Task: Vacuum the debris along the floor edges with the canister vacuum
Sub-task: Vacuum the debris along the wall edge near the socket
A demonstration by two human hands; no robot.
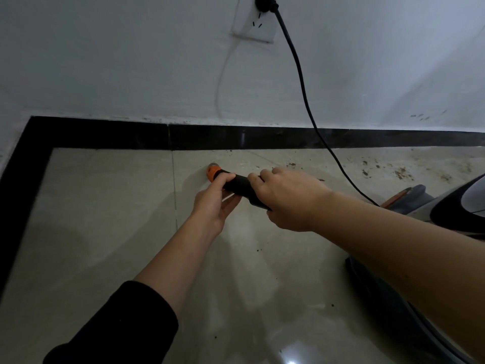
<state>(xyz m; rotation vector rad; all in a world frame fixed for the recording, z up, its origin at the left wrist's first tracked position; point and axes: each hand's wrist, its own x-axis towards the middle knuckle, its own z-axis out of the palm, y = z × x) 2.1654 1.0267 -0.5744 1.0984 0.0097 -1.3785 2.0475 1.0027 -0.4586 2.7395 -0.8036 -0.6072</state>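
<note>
Both hands hold a black vacuum nozzle (240, 187) with an orange tip (214, 172) a little above the beige tiled floor. My left hand (214, 203) grips it near the orange end, thumb over the top. My right hand (287, 198) wraps around its rear end. Brown debris (399, 173) lies scattered along the floor edge at the right, below the black baseboard (210, 136). The canister vacuum (459, 206), dark with grey and orange parts, sits at the right edge, partly cut off.
A black power cord (304, 88) runs from a plug in the white wall socket (256, 24) down to the vacuum. The baseboard turns a corner at the left. A few dark specks (259, 249) dot the tiles near me.
</note>
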